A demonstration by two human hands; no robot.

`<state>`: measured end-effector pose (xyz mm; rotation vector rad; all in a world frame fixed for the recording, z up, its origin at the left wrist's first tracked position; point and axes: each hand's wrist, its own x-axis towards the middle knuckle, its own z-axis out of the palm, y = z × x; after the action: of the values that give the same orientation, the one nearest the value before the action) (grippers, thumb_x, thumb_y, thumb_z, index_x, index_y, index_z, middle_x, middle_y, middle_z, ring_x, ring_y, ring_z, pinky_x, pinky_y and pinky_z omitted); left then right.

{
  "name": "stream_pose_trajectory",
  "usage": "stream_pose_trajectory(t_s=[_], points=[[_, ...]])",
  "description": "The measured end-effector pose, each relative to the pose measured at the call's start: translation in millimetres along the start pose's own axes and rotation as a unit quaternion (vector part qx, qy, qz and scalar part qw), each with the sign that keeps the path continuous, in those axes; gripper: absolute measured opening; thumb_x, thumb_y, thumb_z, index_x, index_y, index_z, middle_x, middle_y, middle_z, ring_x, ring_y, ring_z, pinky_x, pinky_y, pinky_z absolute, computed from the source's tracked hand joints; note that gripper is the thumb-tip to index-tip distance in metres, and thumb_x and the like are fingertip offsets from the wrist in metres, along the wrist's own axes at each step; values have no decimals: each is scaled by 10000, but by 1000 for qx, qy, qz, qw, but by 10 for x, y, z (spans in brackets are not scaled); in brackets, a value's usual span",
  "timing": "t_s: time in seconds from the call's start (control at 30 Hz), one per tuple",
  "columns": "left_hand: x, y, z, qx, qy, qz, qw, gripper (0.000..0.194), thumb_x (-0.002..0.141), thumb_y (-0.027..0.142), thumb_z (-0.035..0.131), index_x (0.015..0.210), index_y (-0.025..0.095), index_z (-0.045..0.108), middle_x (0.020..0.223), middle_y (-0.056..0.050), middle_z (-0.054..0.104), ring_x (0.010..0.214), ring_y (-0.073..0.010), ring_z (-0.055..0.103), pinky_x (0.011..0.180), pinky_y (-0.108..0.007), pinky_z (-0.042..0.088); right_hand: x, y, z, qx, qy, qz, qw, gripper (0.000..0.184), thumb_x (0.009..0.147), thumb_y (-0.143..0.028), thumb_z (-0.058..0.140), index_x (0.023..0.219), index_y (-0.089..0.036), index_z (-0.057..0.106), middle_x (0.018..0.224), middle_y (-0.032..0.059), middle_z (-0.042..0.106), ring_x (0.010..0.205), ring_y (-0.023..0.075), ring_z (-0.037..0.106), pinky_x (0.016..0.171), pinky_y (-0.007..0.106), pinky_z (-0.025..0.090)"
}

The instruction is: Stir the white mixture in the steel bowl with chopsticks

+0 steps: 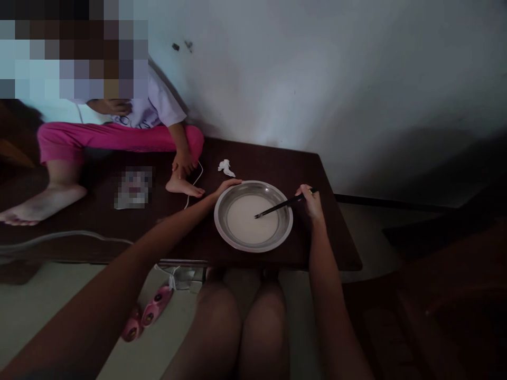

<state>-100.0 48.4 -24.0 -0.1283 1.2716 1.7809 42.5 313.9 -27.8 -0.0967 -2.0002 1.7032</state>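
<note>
A shallow metal bowl (277, 240) holding a whitish liquid sits on the dark wooden table (309, 174) in front of me. My left hand (225, 187) rests on the bowl's far left rim, fingers curled over it. My right hand (310, 203) is closed on a pair of dark chopsticks (277, 208) whose tips dip into the liquid near the bowl's middle.
Another person in pink trousers (99, 138) sits on the table at the left, bare feet near a white cable (194, 184). A crumpled white tissue (225, 167) lies behind the bowl. Pink slippers (148, 314) lie on the floor. A pale wall stands close behind.
</note>
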Motion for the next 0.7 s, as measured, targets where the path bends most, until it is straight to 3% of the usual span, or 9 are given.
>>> stream_pose_trajectory(t_s=[0.17,0.37,0.53,0.7], points=[[1,-5,-3,-2,-14,6,1000,225,832,246,498,761,123,671,631,-26,681,563,-128,616,614,-227,494,-1,-2,-20,2,-32,11,999,415,788,-535,569,552,-195,605,514,-16,515,503,107,454,531,254,365],[-1,-32,-24,-16,-27,-1,1000,261,850,263,482,835,106,689,653,-40,693,581,-138,626,638,-232,500,-7,-45,-41,9,51,-2,999,427,782,-538,572,528,-196,576,511,-16,502,497,103,439,511,247,348],[24,-20,-27,2,-40,20,999,246,847,218,474,877,103,689,652,-28,691,588,-130,626,631,-224,493,-12,-41,-1,-1,-18,2,1000,409,803,-520,564,564,-191,613,523,-13,529,503,102,461,526,250,364],[60,-10,-49,9,-85,39,996,235,832,186,484,918,95,683,722,-44,705,646,-137,640,679,-238,494,-10,-60,-23,-4,51,-8,999,419,811,-514,558,542,-194,585,516,-17,511,491,97,440,511,248,344]])
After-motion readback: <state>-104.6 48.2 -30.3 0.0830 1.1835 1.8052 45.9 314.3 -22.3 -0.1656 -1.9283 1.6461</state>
